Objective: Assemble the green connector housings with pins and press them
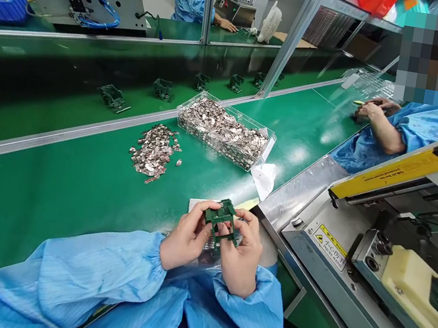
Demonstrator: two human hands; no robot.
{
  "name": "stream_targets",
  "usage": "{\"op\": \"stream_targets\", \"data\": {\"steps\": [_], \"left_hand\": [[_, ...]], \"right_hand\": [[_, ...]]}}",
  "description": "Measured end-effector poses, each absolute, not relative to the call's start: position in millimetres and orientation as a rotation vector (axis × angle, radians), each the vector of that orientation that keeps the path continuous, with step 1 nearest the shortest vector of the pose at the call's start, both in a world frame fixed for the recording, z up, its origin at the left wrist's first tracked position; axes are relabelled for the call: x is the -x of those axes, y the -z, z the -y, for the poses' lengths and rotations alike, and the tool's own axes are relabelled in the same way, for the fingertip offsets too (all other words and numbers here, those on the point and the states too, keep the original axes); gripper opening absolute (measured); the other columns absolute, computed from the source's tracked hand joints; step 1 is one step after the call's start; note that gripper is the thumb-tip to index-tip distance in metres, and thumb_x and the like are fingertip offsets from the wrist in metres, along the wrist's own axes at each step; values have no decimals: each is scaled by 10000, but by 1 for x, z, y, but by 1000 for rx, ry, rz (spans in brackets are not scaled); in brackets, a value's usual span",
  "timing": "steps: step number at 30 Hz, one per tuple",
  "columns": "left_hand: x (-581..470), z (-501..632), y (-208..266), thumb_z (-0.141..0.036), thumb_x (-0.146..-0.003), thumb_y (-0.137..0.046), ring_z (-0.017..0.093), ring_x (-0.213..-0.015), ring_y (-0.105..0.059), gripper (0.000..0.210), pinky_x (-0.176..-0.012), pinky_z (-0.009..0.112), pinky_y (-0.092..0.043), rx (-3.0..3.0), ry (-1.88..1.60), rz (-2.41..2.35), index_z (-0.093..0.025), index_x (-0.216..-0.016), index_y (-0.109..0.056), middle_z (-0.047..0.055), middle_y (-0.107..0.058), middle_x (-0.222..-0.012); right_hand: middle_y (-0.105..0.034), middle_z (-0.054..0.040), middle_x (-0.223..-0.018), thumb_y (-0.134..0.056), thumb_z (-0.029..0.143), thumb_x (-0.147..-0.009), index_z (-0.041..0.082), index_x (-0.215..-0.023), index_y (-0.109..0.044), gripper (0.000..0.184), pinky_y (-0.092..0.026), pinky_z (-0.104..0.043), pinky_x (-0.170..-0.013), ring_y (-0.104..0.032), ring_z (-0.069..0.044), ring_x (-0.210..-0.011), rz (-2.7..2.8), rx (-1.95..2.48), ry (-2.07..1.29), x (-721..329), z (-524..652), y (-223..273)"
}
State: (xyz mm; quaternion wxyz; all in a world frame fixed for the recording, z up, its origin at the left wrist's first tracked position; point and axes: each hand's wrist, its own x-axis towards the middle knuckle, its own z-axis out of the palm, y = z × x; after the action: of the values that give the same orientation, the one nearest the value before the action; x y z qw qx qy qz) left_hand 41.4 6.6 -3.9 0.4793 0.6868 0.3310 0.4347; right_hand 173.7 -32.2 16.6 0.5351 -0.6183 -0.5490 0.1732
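Green parts in a row [114, 98]: spaced along the dark strip behind the metal rail [83, 131], well apart from both hands.
Heap of metal pieces [154, 152]: loose on the bare green desk [54, 177], one piece lying just beside it on the right. I judge a sleeve dragged across could scatter the lot.
Left hand [186, 239]: on my feed, its fingers [204, 206] pinch the left side of the green plastic frame [222, 217].
Clear plastic tray [270, 145]: on the desk beyond the hands, heaped with more pieces. A knock could spill some.
Green plastic frame, position: raised between the hands, touching both, over the desk's near edge. Thin legs and open windows; I'd expect uneven squeezing or twisting to bend or crack a leg, and a slack pinch to drop it.
Right hand [242, 251]: fingers pinching the frame's right and lower side. Whether a metal piece sits beneath them, I cannot tell.
White scrap [263, 181]: near the tray's right corner; could hide a strayed piece.
Co-worker's hands [377, 109]: well apart, farther along the desk.
Machine with yellow bar [398, 173]: its warning label [330, 247] reads "injure hand". Hazard if the right hand strays inside while it runs; running or idle, I cannot tell.
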Motion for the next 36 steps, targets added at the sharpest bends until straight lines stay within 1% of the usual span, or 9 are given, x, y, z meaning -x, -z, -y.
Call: {"op": "stream_targets", "data": {"steps": [6, 10, 12, 14, 19, 24, 27, 31, 36], "left_hand": [[-37, -6, 3, -285, -950, -459, 121, -616, -511, 286, -585, 239, -430, -1775, -1049, -796, -207, -1225, -475, 47, -611, -887], [-36, -6, -13, -301, -945, -479, 130, -667, -558, 293, -584, 237, -461, -1712, -896, -781, -214, -1225, -477, 82, -626, -1023], [-41, -2, -29, -282, -944, -479, 154, -752, -602, 295, -645, 252, -504, -1716, -802, -720, -214, -1231, -478, 88, -634, -1052], [-51, 1, -48, -241, -932, -486, 178, -811, -625, 314, -710, 278, -529, -1794, -689, -616, -215, -1245, -488, 80, -652, -1009], [-115, -7, -93, -252, -907, -551, 180, -786, -686, 532, -651, 262, -558, -1886, -251, -121, -256, -1411, -381, 68, -696, -991], [-248, -8, -119, -323, -844, -642, 288, -1230, -552, 520, -1039, 439, -452, -2157, -532, 97, -186, -1324, -500, 154, -576, -1325], [-331, 1, -120, -365, -746, -742, 358, -1335, -433, 733, -1109, 504, -361, -2216, -565, 41, -115, -1368, -447, 225, -458, -1432], [-389, 11, -118, -407, -674, -799, 348, -1127, -592, 841, -975, 495, -480, -2076, -413, -112, -70, -1361, -451, 225, -609, -1218], [-341, -11, -117, -386, -646, -823, 225, -921, -632, 801, -866, 400, -548, -1807, -647, -158, -99, -1322, -504, 122, -632, -1018]], "right_hand": [[-583, -83, -1037, -679, 401, -813, 205, -727, -517, 268, -539, -312, -692, -610, -208, -888, 1057, 1306, -843, -177, 29, -7], [-568, -115, -1238, -703, 341, -811, 232, -1091, -537, 343, -546, -365, -809, -594, -247, -1063, 1122, 1241, -923, -200, 41, -16], [-456, -115, -1426, -708, 299, -823, 270, -1353, -436, 597, -482, -413, -963, -479, -273, -1260, 1369, 1209, -829, -218, 55, -30], [-469, -90, -1432, -742, 292, -809, 293, -1417, -405, 695, -400, -442, -1063, -423, -281, -1318, 1582, 1170, -699, -238, 75, -48], [-619, -83, -1225, -771, 397, -777, 285, -1302, -551, 580, -480, -446, -992, -570, -292, -1147, 1456, 1277, -450, -299, 150, -71], [-602, -95, -1271, -773, 382, -765, 265, -1326, -530, 622, -460, -533, -1015, -576, -320, -1174, 668, 1457, 186, -370, 235, -60], [-567, -96, -1325, -772, 343, -753, 275, -1300, -540, 597, -367, -568, -1094, -484, -339, -1285, 500, 1482, 379, -402, 258, -63], [-602, -116, -1272, -792, 358, -726, 225, -1275, -524, 625, -380, -575, -1075, -515, -334, -1255, 619, 1557, 323, -435, 257, -79], [-654, -120, -1194, -782, 431, -721, 224, -1256, -511, 634, -484, -491, -968, -612, -301, -1121, 842, 1688, 98, -475, 222, -99]]}}
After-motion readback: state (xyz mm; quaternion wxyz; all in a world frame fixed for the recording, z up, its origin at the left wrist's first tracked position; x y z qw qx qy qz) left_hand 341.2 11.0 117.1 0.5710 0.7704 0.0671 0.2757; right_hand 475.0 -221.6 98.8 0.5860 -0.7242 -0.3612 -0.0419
